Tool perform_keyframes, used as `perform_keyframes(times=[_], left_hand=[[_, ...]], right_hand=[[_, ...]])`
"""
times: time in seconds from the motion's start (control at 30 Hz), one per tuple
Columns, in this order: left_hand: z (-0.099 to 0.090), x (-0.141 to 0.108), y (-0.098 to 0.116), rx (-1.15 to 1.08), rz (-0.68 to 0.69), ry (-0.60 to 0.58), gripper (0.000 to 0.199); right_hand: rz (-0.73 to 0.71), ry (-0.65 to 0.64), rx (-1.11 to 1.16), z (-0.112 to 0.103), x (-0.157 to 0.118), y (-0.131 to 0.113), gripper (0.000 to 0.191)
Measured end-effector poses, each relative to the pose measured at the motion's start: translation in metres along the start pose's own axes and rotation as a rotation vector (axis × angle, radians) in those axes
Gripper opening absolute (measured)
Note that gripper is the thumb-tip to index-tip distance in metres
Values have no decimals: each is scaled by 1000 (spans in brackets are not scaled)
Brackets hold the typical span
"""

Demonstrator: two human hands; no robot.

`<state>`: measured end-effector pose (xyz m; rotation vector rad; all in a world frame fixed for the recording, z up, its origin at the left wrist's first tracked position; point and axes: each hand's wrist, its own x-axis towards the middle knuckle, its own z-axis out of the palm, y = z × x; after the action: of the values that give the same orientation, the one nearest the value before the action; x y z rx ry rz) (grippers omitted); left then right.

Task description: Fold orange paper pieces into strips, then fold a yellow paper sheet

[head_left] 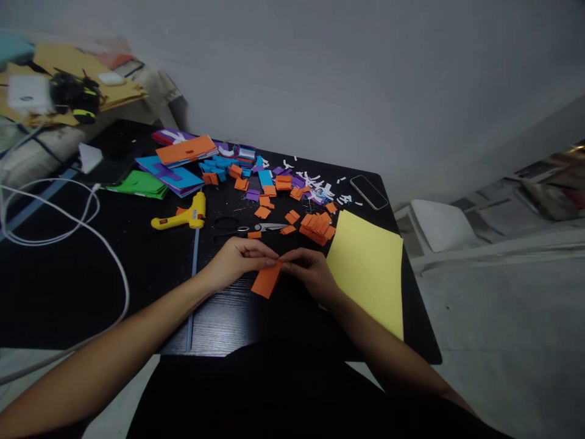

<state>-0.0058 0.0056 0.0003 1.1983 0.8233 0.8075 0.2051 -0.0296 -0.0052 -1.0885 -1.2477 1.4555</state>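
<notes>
An orange paper strip [267, 281] hangs slantwise over the black table [223, 323], its top edge pinched between both hands. My left hand [239, 259] grips the upper left corner with thumb and fingers. On the other side, my right hand [308, 268] pinches the same top edge, the fingertips of both hands nearly meeting. Just beyond the hands lie black-handled scissors [269, 226], a small orange piece by their blades, and a pile of folded orange pieces [317, 227].
Yellow paper [370, 268] lies at the right, a phone [369, 192] behind it. A yellow glue gun [183, 217] sits at the left near a white cable [107, 241]. White scraps [317, 188], blue and purple pieces, and colored folders [187, 151] fill the back.
</notes>
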Motion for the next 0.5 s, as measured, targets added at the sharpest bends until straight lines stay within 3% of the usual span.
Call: perform_keyframes(times=[0.5], left_hand=[[-1,1,0,-90,-127,-56,13]], right_hand=[[63,-66,101,-1,2,2,18]])
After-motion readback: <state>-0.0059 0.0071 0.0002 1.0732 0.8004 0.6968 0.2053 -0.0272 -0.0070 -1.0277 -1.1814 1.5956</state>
